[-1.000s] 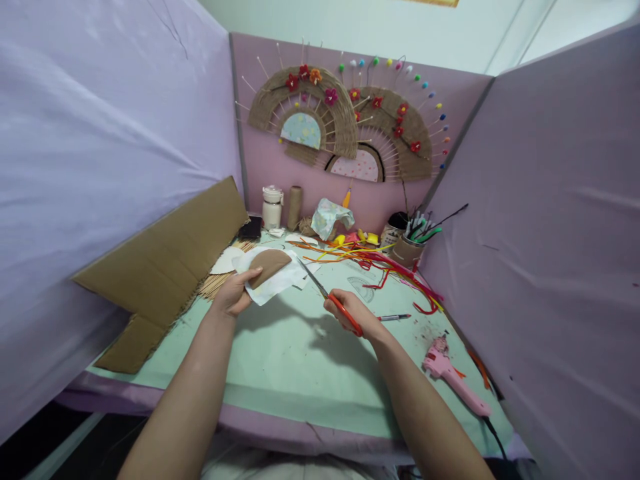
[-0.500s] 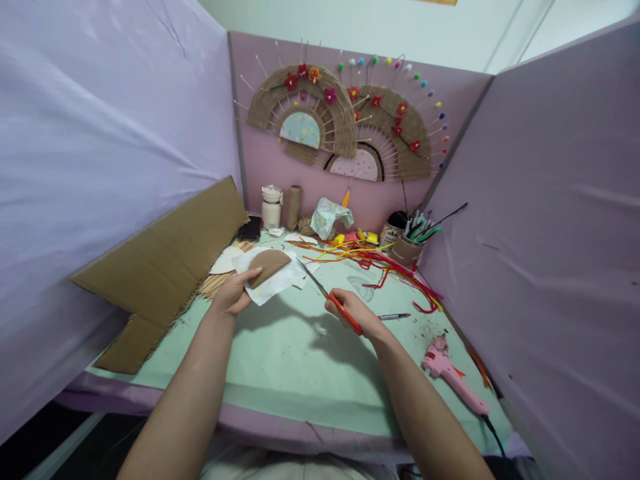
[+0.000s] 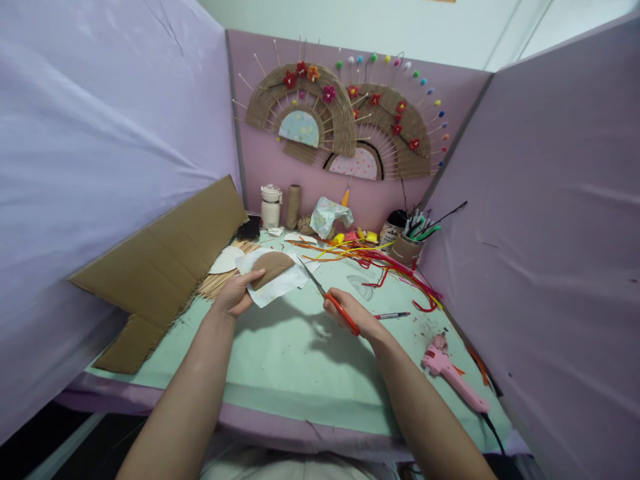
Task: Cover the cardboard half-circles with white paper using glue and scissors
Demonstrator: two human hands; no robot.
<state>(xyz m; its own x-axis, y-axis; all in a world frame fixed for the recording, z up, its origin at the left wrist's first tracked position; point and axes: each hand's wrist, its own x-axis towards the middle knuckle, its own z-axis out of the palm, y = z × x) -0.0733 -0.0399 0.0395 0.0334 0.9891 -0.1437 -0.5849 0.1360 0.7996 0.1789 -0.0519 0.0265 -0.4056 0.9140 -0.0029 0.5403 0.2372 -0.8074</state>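
My left hand pinches a brown half-round piece of cardboard together with a pale sheet of fabric or paper behind it, thumb on top. The sheet's edge sticks out all round the cardboard. Red-handled scissors are gripped in my right hand. Their blades point up and left, with the tips close to the right end of the pale sheet; whether they touch it I cannot tell. Both hands are above the pale green tabletop.
A large cardboard sheet leans at the left, beside thin wooden sticks. Coloured pipe cleaners lie behind my right hand. A pen and a pink glue gun lie to the right. A tool cup stands at the back right.
My left hand has brought the cardboard and pale sheet slightly to the right, toward the scissors. The right hand has shifted a touch to the left.
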